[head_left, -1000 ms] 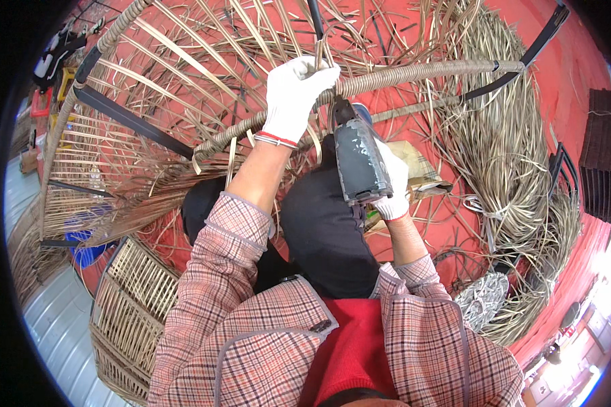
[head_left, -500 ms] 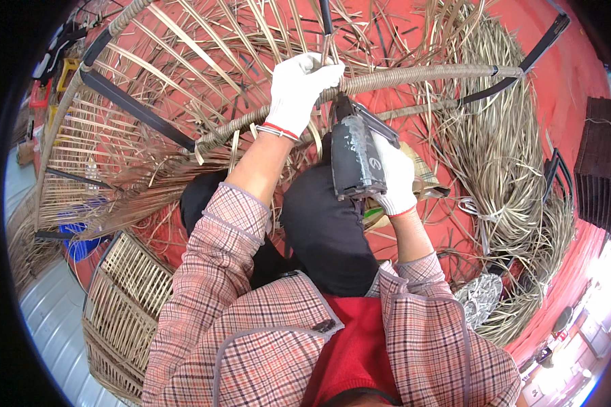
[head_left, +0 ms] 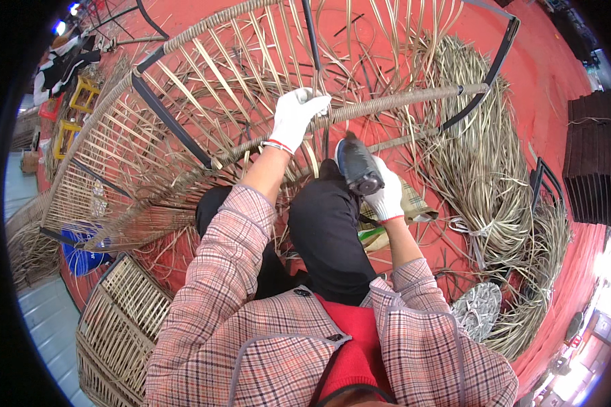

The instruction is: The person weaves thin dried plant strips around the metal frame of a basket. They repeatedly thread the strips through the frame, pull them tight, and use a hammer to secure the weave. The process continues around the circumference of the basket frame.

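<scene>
My left hand (head_left: 297,118), in a white glove, pinches a brown woven strip (head_left: 317,83) where it meets the wrapped bar (head_left: 397,101) of a large chair-like frame. Pale strips run off that bar toward the far rail, with black metal struts between them. My right hand (head_left: 387,194), gloved too, grips a dark air staple gun (head_left: 360,168) by its handle, just nearer to me than the bar. The gun's rounded end faces up toward me; its nose is mostly hidden and blurred, and appears apart from the bar. My right fingers are partly behind the gun.
Loose strips litter the red floor (head_left: 543,88). A large tied bundle of strips (head_left: 485,163) lies to the right, beside stacked dark brown panels (head_left: 594,159). On the left are a slatted woven panel (head_left: 125,319), a blue container (head_left: 81,254) and yellow crates (head_left: 66,138).
The staple gun has drawn back from the bar and tipped so its end faces me more. My left hand stays at the bar. The whole view has shifted a little.
</scene>
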Demonstrator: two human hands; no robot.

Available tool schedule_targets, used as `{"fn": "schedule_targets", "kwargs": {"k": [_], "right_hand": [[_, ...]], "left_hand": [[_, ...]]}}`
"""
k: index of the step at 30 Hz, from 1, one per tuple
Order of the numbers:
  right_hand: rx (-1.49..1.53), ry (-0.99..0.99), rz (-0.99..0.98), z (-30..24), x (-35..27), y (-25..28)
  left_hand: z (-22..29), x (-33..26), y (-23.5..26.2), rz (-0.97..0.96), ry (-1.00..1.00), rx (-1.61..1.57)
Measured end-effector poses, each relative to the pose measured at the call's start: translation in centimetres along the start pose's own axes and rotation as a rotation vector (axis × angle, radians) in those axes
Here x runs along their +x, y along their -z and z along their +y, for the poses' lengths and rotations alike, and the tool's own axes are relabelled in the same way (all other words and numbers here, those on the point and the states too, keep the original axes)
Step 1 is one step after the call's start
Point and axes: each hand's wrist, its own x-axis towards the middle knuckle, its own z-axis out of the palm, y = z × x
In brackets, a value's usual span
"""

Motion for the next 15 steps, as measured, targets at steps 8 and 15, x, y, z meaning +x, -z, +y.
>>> {"fn": "schedule_targets", "kwargs": {"k": [8, 15], "right_hand": [[-0.228, -0.733, -0.199, 17.4, -10.3, -1.8], [-0.488, 0.303, 0.344, 4.2, 4.6, 15.4]], "left_hand": [[2.7, -6.5, 2.1, -0.133, -0.092, 1.378], [3.7, -6.0, 4.2, -0.368, 0.103, 1.389]]}}
